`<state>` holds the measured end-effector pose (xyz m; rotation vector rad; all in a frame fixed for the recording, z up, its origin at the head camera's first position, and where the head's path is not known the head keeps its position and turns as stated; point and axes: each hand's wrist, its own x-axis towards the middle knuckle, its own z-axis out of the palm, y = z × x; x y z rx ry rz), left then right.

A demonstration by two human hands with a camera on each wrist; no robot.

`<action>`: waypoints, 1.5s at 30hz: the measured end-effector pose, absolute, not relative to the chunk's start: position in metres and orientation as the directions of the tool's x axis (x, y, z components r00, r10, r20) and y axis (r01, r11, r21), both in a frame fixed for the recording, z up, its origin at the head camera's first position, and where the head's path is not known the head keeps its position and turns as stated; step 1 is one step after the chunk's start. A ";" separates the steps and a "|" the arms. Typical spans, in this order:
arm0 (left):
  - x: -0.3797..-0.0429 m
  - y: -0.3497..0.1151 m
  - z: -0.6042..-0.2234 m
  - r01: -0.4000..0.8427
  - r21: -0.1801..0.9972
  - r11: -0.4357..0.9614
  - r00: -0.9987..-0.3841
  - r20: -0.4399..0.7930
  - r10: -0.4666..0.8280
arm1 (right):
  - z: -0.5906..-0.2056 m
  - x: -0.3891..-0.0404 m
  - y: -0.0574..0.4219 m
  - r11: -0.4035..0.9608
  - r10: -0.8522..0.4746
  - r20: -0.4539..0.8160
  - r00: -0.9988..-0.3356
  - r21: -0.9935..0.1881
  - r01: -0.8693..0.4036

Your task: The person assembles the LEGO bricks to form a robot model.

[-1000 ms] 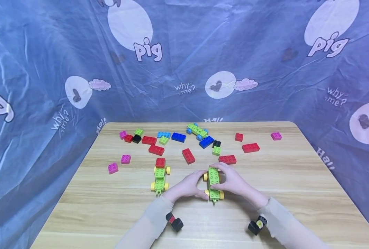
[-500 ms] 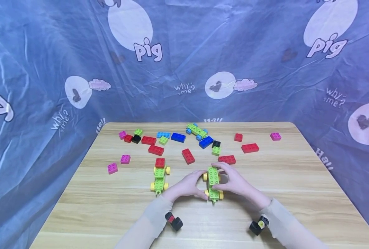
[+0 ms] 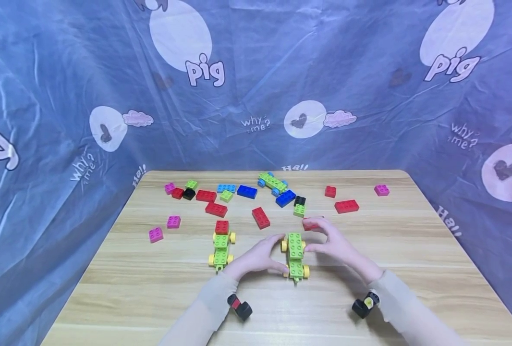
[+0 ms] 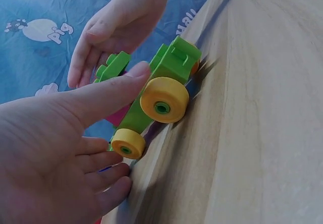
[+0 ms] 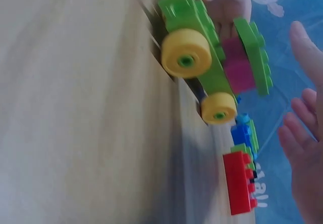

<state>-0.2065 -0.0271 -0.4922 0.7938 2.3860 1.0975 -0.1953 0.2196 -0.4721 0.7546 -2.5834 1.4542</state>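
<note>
Left grip (image 3: 256, 258) and right grip (image 3: 335, 244) relaxed, fingers uncurled — between them, a studded plastic car (image 3: 295, 246), round-wheeled.

Three green wheeled bases (image 3: 296, 269), nineteen loose bricks (image 3: 247, 191) on one desk (image 3: 325, 312)

Two bases with four yellow wheels (image 3: 306, 272) apiece, one with four blue wheels (image 3: 275, 191). Among the loose lot, seven red: five long red bricks (image 3: 261, 217), two short red bricks (image 3: 330, 191). Four small pink bricks (image 3: 173, 222), three small green bricks (image 3: 226, 196), two small black bricks (image 3: 299, 200). Two dark-blue bricks (image 3: 285, 198), one light-blue brick (image 3: 226, 188). Beyond the nineteen: one mounted red brick (image 3: 222, 227) on one yellow-wheeled base, one raised green brick (image 3: 295, 245) on the other, with pink pieces (image 5: 239, 76) beneath, number hard to tell.
</note>
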 end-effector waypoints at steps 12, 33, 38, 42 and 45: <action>-0.208 -0.024 -0.487 0.319 0.824 0.468 -0.800 -0.030 0.599 | -0.453 -0.223 0.243 0.506 -0.250 0.257 -0.934 -0.787 -0.352; -0.208 -0.017 -0.488 0.349 0.834 0.428 -0.788 0.014 0.616 | -0.475 -0.306 0.299 0.682 -0.072 0.217 -0.974 -0.701 -0.207; -0.207 -0.018 -0.487 0.347 0.819 0.457 -0.797 0.000 0.604 | -0.477 -0.317 0.307 0.715 -0.049 0.150 -0.988 -0.685 -0.139; -0.207 -0.017 -0.487 0.344 0.817 0.463 -0.795 -0.009 0.607 | -0.477 -0.323 0.312 0.741 -0.045 0.114 -0.992 -0.663 -0.110; -0.208 -0.016 -0.487 0.347 0.815 0.464 -0.792 -0.010 0.611 | -0.477 -0.327 0.314 0.759 -0.060 0.114 -0.992 -0.640 -0.120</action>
